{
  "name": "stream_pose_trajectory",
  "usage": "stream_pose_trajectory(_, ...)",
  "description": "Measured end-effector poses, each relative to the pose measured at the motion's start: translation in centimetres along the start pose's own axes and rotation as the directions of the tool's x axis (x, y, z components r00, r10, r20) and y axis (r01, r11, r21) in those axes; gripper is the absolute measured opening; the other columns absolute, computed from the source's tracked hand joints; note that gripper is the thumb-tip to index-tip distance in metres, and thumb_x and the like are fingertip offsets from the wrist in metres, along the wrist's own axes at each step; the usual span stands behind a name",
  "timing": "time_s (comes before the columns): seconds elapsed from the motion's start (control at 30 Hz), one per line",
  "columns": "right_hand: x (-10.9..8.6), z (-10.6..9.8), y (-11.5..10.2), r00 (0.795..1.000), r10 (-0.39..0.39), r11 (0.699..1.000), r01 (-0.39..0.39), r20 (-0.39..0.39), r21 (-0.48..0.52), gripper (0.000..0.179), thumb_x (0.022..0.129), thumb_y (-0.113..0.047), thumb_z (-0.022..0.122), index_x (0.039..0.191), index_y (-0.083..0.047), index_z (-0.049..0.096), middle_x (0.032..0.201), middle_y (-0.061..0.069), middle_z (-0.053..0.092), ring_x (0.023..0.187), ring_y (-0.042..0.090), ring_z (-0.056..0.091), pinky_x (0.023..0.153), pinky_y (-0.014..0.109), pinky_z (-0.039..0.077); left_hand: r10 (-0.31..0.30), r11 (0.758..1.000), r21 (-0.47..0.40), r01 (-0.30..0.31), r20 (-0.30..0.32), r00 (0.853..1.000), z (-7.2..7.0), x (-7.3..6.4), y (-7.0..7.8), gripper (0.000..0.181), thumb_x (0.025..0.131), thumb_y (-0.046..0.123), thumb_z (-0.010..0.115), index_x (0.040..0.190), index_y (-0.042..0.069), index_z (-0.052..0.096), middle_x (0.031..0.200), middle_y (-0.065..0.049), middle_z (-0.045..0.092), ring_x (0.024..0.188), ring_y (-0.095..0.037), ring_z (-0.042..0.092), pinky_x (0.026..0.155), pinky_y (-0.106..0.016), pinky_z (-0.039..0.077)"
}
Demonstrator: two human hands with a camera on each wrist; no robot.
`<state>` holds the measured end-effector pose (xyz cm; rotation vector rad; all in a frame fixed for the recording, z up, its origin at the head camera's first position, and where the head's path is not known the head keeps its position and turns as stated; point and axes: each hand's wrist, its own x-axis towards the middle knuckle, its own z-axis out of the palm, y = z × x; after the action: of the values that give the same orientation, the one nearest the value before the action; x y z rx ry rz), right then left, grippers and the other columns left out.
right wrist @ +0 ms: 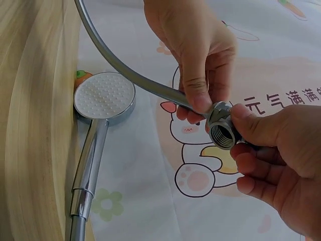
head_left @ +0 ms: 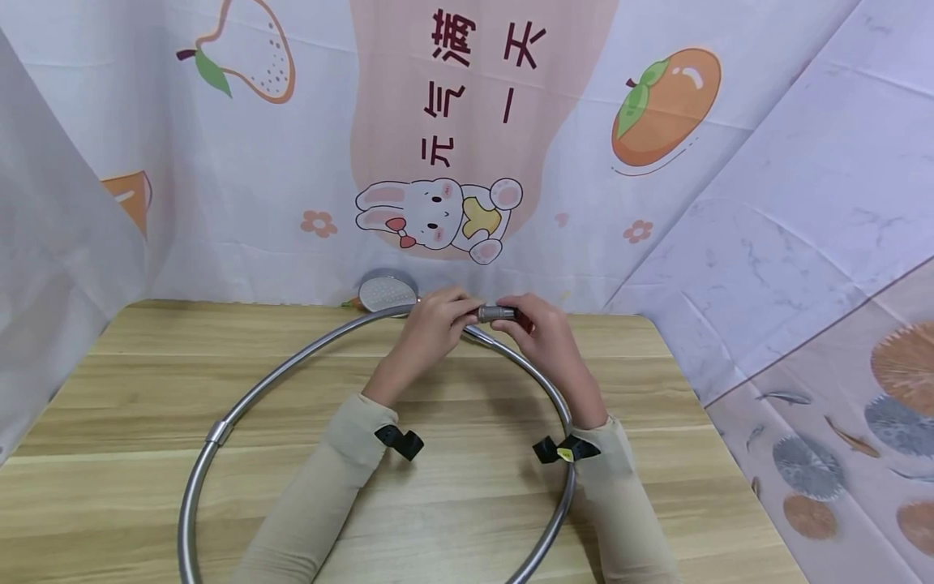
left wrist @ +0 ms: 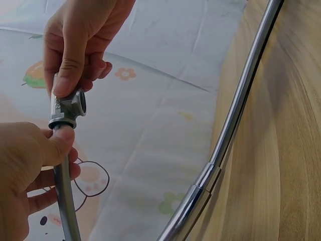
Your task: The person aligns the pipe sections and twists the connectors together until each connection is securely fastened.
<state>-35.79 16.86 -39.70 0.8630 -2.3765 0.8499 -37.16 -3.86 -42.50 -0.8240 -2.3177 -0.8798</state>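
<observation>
Close to the back edge of the table, my left hand (head_left: 435,319) grips the end of a grey metal shower hose (left wrist: 65,201). My right hand (head_left: 546,334) pinches a short metal pipe fitting (head_left: 496,313) against that end. A threaded round opening shows on the side of the fitting (right wrist: 221,131) in the right wrist view. Fingers cover part of the joint, so how far the two are screwed together cannot be seen. The hose loops down both sides of the table. Beyond my left hand lies a chrome shower head (head_left: 388,293) with a white dotted face (right wrist: 104,95).
A wooden table (head_left: 409,519) lies under my forearms. Printed white cloth (head_left: 277,186) hangs behind its back edge, with more cloth on both sides. The hose has a metal collar (head_left: 220,431) on the left. Black straps (head_left: 400,442) circle both wrists.
</observation>
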Motion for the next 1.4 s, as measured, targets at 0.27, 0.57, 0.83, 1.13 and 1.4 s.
stream_pose_trajectory(0.27,0.1,0.1,-0.2,1.0,-0.004,1.0,0.004,-0.004,-0.003,0.026,0.087,-0.011,0.08,0.109,0.001,0.073,0.085,0.01,0.069,0.065,0.013,0.053,0.058,0.023,0.045,-0.005,1.0,-0.029,0.005,0.005,1.0,0.3,0.2,0.0,0.03,0.092,0.002,0.073,0.123,0.003,0.073,0.107,-0.01,0.075,0.094,-0.024,0.072,0.081,-0.038,0.059)
stream_pose_trajectory(0.57,0.1,0.2,-0.4,0.999,-0.04,0.999,0.04,0.006,-0.028,0.026,0.087,-0.008,0.08,0.112,-0.001,0.074,0.076,0.006,0.06,0.065,0.013,0.05,0.058,0.023,0.041,-0.033,0.997,-0.065,0.031,-0.031,0.999,0.2,0.1,-0.1,0.037,0.09,0.005,0.075,0.127,0.006,0.07,0.101,-0.009,0.079,0.089,-0.021,0.075,0.077,-0.037,0.06)
stream_pose_trajectory(0.83,0.2,0.3,-0.6,1.0,-0.02,1.0,0.02,-0.001,0.007,0.027,0.087,-0.007,0.08,0.112,0.0,0.074,0.077,0.007,0.062,0.064,0.012,0.05,0.057,0.022,0.041,-0.018,0.997,-0.078,0.015,-0.045,0.999,0.2,0.0,-0.2,0.034,0.09,0.0,0.075,0.122,0.008,0.072,0.098,-0.008,0.079,0.085,-0.021,0.074,0.076,-0.039,0.059)
stream_pose_trajectory(1.13,0.0,0.2,-0.8,0.999,0.014,0.996,-0.011,-0.033,0.091,0.024,0.082,-0.005,0.082,0.098,-0.001,0.066,0.082,0.009,0.069,0.064,0.012,0.052,0.057,0.023,0.044,-0.012,0.996,-0.094,0.006,-0.059,0.998,0.0,0.0,-0.1,0.032,0.088,-0.002,0.076,0.117,0.008,0.071,0.093,-0.005,0.079,0.083,-0.02,0.073,0.074,-0.041,0.056)
stream_pose_trajectory(1.4,-0.1,0.2,-1.1,0.998,0.051,0.994,-0.047,-0.047,0.096,0.024,0.082,-0.011,0.084,0.095,-0.002,0.066,0.066,0.006,0.06,0.056,0.009,0.048,0.05,0.02,0.041,-0.031,0.995,-0.102,0.022,-0.084,0.996,0.0,0.0,0.2,0.026,0.088,-0.006,0.073,0.109,0.007,0.07,0.093,-0.007,0.079,0.084,-0.023,0.071,0.077,-0.042,0.054)
